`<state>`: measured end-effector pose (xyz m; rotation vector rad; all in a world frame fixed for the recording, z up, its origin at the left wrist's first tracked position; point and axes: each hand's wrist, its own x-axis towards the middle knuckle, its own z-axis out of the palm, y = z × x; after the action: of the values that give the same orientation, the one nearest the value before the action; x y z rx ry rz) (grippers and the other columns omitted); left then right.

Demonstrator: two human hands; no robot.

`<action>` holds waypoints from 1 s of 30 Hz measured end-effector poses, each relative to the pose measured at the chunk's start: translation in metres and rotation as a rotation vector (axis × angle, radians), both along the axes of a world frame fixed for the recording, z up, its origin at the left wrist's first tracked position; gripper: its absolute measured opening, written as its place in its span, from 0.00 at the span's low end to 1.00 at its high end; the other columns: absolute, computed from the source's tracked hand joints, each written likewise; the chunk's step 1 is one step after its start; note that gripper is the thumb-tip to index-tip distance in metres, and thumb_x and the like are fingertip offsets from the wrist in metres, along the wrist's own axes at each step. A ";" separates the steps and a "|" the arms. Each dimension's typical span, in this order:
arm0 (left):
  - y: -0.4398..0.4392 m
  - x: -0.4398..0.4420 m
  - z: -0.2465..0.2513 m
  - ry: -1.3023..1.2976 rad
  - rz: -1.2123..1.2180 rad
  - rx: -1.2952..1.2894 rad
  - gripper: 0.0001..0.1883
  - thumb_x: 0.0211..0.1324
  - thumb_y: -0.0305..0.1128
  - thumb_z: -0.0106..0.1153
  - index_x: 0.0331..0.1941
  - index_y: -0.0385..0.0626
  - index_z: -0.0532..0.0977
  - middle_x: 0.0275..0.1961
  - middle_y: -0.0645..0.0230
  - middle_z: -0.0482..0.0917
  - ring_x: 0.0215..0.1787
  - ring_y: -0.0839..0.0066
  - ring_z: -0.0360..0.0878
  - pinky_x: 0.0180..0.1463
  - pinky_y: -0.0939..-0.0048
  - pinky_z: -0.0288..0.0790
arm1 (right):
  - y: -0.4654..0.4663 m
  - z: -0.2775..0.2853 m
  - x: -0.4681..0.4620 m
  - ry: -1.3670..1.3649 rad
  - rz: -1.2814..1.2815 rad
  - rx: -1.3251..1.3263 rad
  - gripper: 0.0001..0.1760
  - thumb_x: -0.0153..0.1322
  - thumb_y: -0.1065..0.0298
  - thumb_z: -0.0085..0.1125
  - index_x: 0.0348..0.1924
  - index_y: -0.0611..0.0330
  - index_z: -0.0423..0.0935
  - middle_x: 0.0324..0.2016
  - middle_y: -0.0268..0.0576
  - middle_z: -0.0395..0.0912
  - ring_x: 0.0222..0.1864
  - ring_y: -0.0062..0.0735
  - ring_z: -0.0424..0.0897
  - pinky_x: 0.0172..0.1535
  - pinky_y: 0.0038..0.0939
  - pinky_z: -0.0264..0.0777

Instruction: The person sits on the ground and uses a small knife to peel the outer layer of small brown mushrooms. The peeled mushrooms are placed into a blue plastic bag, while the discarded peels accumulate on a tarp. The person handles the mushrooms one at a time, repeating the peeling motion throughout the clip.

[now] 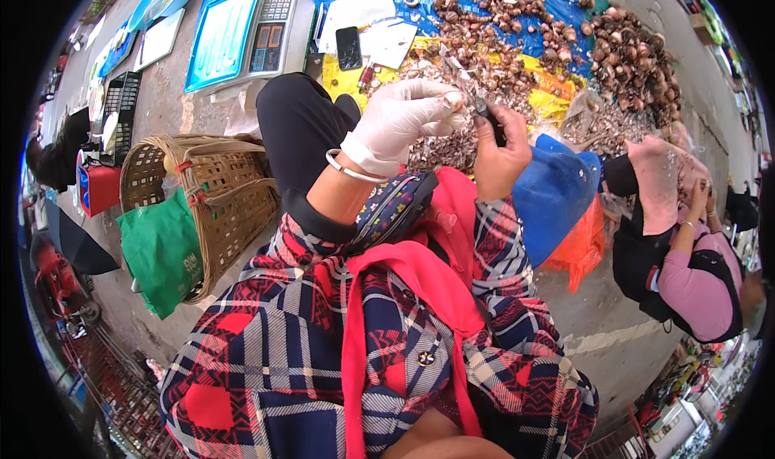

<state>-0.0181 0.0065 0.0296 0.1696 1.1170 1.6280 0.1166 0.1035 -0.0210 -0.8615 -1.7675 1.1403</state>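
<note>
My left hand (408, 117), in a white disposable glove with a bangle at the wrist, pinches a small pale, partly peeled corm (453, 99) between thumb and fingertips. Bare, my right hand (501, 150) grips the dark handle of a small knife or peeler (480, 105), its metal part close beside the corm. Under both hands lies a heap of peel scraps (439, 147). Beyond them, brown taro-like corms (499, 11) are spread over blue and yellow sheets, with a larger pile (633, 65) at the right.
A digital scale (272, 32), a phone (348, 48) and papers (363, 11) lie ahead. At left stand a woven bamboo basket (233, 211) with a green bag (163, 253) and a black crate (124, 108). A blue plastic bag (554, 186) is at right; another person (696, 271) sits beyond.
</note>
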 end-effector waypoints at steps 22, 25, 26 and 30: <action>0.007 -0.006 -0.017 0.136 -0.073 -0.134 0.15 0.59 0.26 0.58 0.50 0.35 0.76 0.43 0.65 0.82 0.41 0.75 0.83 0.45 0.74 0.77 | -0.003 -0.035 0.007 0.004 -0.041 -0.260 0.10 0.65 0.80 0.64 0.41 0.68 0.79 0.34 0.41 0.77 0.36 0.28 0.77 0.42 0.27 0.71; 0.009 -0.008 -0.016 -0.050 -0.086 -0.080 0.21 0.61 0.25 0.51 0.59 0.35 0.70 0.51 0.62 0.79 0.48 0.70 0.82 0.52 0.72 0.77 | 0.001 -0.036 0.009 0.106 -0.056 -0.392 0.10 0.68 0.78 0.63 0.43 0.69 0.78 0.35 0.38 0.77 0.36 0.22 0.76 0.41 0.23 0.71; 0.011 -0.005 -0.016 -0.070 -0.098 -0.050 0.22 0.61 0.25 0.51 0.60 0.35 0.69 0.51 0.62 0.79 0.49 0.69 0.82 0.54 0.71 0.76 | 0.001 -0.034 0.012 0.169 -0.026 -0.418 0.10 0.68 0.78 0.63 0.43 0.69 0.78 0.35 0.37 0.77 0.36 0.21 0.76 0.41 0.23 0.71; 0.016 0.002 -0.021 -0.182 -0.060 0.043 0.18 0.64 0.23 0.50 0.57 0.34 0.70 0.44 0.61 0.81 0.48 0.65 0.83 0.52 0.67 0.78 | -0.003 -0.018 0.018 0.264 0.031 -0.440 0.10 0.71 0.76 0.62 0.44 0.69 0.78 0.36 0.36 0.78 0.36 0.19 0.75 0.41 0.21 0.71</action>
<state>-0.0160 0.0228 0.0081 0.0804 0.9307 1.5815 0.1341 0.1003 -0.0394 -0.8880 -1.3390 1.6181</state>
